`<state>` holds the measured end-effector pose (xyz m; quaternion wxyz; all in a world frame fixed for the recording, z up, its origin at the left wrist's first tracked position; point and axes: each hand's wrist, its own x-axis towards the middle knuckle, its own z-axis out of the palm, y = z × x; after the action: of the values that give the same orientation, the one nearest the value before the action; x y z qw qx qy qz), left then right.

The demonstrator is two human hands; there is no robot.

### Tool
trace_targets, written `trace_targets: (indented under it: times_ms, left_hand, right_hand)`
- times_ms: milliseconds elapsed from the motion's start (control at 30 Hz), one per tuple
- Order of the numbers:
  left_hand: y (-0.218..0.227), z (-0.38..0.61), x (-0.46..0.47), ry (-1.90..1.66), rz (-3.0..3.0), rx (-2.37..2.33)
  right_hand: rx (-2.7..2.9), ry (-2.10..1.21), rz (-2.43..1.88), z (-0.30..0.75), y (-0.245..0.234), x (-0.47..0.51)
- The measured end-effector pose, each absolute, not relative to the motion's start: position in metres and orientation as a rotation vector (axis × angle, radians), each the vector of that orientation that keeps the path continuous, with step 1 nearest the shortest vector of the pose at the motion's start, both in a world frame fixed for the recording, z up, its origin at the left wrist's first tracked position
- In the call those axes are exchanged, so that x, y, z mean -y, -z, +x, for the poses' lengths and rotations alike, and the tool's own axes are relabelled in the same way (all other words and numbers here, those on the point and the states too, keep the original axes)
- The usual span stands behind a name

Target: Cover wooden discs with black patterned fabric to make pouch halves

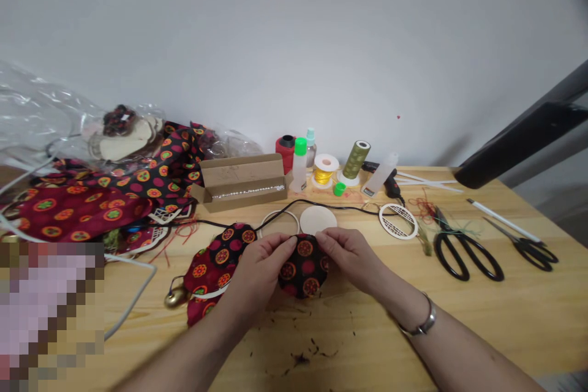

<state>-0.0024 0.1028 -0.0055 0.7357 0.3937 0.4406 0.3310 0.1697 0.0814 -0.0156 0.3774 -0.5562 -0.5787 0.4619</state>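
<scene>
A round piece of dark patterned fabric [303, 269] is held up between both hands, above the wooden table. My left hand [264, 263] pinches its upper left edge, thumb on the near side. My right hand [351, 257] pinches the upper right edge. Just beyond the fabric lie a pale plain disc [318, 219] and a thin pale ring [279, 220]. Partly behind my left forearm are more round patterned fabric pieces [220, 257], with a brass-coloured bell [175, 297] at their left.
An open cardboard box [243, 180] stands at the back, beside glue bottles [299, 165] and thread spools [356, 160]. Large scissors [463, 251], smaller scissors [528, 245] and a lattice disc [397, 221] lie right. Patterned cloth [87, 211] is heaped left. A black cord [340, 204] crosses the table.
</scene>
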Motion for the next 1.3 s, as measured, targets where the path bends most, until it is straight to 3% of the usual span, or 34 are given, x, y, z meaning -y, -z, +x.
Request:
trace_targets:
  times_ms: [467,567,767,1033,1300]
  left_hand:
    - [0.003,-0.001,-0.103,-0.679,0.758,-0.818]
    - [0.003,0.0,-0.104,-0.673,0.662,-0.799]
    - [0.004,0.0,-0.108,-0.763,0.565,-0.797]
    - [0.004,0.0,-0.109,-0.928,0.468,-0.796]
    - [0.004,0.002,-0.11,-1.012,0.441,-0.832]
  right_hand:
    - [1.456,-1.119,-1.419,0.169,0.015,-0.08]
    - [1.541,-0.925,-1.477,0.17,0.016,-0.08]
    - [1.888,-0.19,-1.302,0.174,0.014,-0.075]
    - [2.462,-0.05,-1.161,0.17,0.005,-0.068]
    - [2.618,-0.017,-1.149,0.162,0.005,-0.065]
